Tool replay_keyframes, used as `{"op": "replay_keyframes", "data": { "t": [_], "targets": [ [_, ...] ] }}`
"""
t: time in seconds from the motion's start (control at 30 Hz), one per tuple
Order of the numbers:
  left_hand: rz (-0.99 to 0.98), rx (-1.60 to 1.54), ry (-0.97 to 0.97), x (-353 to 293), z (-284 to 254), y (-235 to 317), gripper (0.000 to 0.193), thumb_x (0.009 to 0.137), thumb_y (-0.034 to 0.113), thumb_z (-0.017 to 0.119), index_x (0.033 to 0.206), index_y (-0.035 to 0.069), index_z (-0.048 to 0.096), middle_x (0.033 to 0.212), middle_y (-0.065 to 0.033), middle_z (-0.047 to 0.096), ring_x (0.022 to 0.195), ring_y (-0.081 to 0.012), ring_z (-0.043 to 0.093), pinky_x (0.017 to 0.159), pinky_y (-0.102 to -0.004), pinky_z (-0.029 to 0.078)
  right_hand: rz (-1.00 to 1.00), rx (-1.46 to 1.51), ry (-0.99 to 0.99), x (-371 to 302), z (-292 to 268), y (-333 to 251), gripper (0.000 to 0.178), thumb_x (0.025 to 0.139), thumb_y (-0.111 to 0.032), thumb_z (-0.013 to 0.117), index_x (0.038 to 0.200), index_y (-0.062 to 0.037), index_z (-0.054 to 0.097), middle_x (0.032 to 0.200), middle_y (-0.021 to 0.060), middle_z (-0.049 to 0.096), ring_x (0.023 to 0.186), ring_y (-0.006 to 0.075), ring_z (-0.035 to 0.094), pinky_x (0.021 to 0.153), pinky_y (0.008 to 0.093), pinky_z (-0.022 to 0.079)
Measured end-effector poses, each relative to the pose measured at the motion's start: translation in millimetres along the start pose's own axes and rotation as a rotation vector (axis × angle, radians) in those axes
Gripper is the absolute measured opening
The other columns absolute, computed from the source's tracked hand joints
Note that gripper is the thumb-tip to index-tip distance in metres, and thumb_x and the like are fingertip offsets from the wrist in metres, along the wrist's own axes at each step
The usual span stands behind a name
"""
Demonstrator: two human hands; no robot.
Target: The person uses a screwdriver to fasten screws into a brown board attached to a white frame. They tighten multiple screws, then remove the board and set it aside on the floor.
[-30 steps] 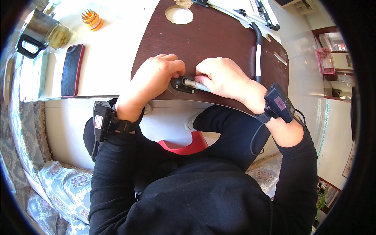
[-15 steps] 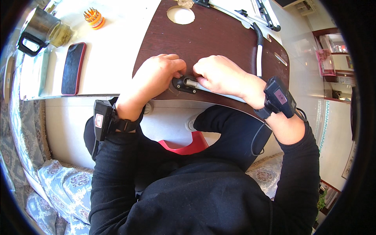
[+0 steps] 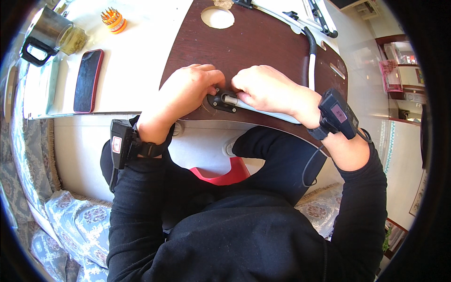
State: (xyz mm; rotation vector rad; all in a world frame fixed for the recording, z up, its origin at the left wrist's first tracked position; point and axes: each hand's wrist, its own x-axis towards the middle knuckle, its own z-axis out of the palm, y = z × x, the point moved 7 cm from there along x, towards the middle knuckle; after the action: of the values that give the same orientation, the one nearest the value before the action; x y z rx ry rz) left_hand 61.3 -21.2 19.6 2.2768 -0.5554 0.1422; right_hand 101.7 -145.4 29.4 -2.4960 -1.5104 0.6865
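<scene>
Near the left end of the brown board's (image 3: pixel 263 40) front edge, head view: black bracket (image 3: pixel 220 103) lies flat, screw heads showing, white tube (image 3: pixel 265 111) end sitting in its channel. Tube runs right along that edge. So bracket and tube look brought together; whether the joint is fastened, can't tell. Bent tube (image 3: pixel 312 70) by the board's right edge is apart from this bracket, apparently not dealt with at this joint.

Left hand (image 3: pixel 192 89): fingers curled in, nearly closed, at bracket's left; fingertips hidden, grip can't be told. Right hand (image 3: pixel 265 87): fingers bent inward over the tube beside the bracket; hold also unclear.

Versus one second ago: right hand slightly nearer the bracket, more tube exposed below it; left hand, bracket about the same.
</scene>
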Motion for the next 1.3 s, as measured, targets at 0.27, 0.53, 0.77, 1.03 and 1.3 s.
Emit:
{"op": "replay_keyframes", "data": {
  "t": [0.27, 0.53, 0.77, 1.03, 1.3],
  "targets": [
    [-0.022, 0.053, -0.042, 1.3, 3.4, -2.5, 0.011, 0.08, -0.001, 0.062, 0.087, 0.005, 0.067, 0.085, -0.0113, 0.066, 0.087, -0.0346, 0.066, 0.076, -0.0411, 0.053, -0.01, 0.049, 0.027, -1.2, -3.4, -0.3, 0.013, 0.086, -0.009, 0.058, 0.085, -0.0011, 0.068, 0.083, 0.0213, 0.068, 0.078, 0.0391, 0.068, 0.071, 0.046, 0.054],
    [-0.017, -0.003, -0.056, 0.5, 3.3, -1.8, 0.006, 0.082, 0.001, 0.063, 0.086, 0.005, 0.066, 0.086, -0.0125, 0.066, 0.088, -0.0344, 0.066, 0.076, -0.0415, 0.053, -0.014, 0.024, 0.038, -1.9, -5.0, -3.5, 0.012, 0.085, -0.013, 0.061, 0.084, -0.0011, 0.064, 0.082, 0.0178, 0.066, 0.08, 0.0384, 0.066, 0.073, 0.0465, 0.053],
    [-0.002, -0.016, -0.017, 0.8, -0.1, -1.1, 0.006, 0.08, 0.001, 0.063, 0.085, 0.004, 0.065, 0.085, -0.0125, 0.066, 0.087, -0.0351, 0.066, 0.075, -0.0421, 0.053, 0.006, 0.006, 0.018, -2.7, -2.7, -1.6, 0.012, 0.086, -0.013, 0.062, 0.086, -0.0013, 0.064, 0.085, 0.018, 0.067, 0.083, 0.0374, 0.066, 0.075, 0.046, 0.053],
    [-0.005, 0.034, -0.026, 1.8, 0.7, -3.0, 0.007, 0.08, 0.0, 0.063, 0.086, 0.004, 0.065, 0.085, -0.0126, 0.066, 0.086, -0.0352, 0.066, 0.074, -0.0423, 0.052, 0.019, -0.004, 0.007, -3.2, -2.9, -0.6, 0.011, 0.086, -0.012, 0.061, 0.087, -0.0012, 0.065, 0.084, 0.0178, 0.066, 0.082, 0.0377, 0.066, 0.074, 0.0464, 0.053],
    [-0.023, -0.01, -0.053, 1.8, 2.3, -4.7, 0.003, 0.081, 0.003, 0.065, 0.084, 0.004, 0.064, 0.085, -0.0138, 0.066, 0.086, -0.0363, 0.066, 0.075, -0.0435, 0.052, 0.076, 0.023, -0.012, -3.0, -2.1, 0.0, 0.011, 0.085, -0.011, 0.06, 0.085, -0.0006, 0.064, 0.083, 0.0187, 0.066, 0.079, 0.0379, 0.065, 0.073, 0.0465, 0.052]
  ]
}}
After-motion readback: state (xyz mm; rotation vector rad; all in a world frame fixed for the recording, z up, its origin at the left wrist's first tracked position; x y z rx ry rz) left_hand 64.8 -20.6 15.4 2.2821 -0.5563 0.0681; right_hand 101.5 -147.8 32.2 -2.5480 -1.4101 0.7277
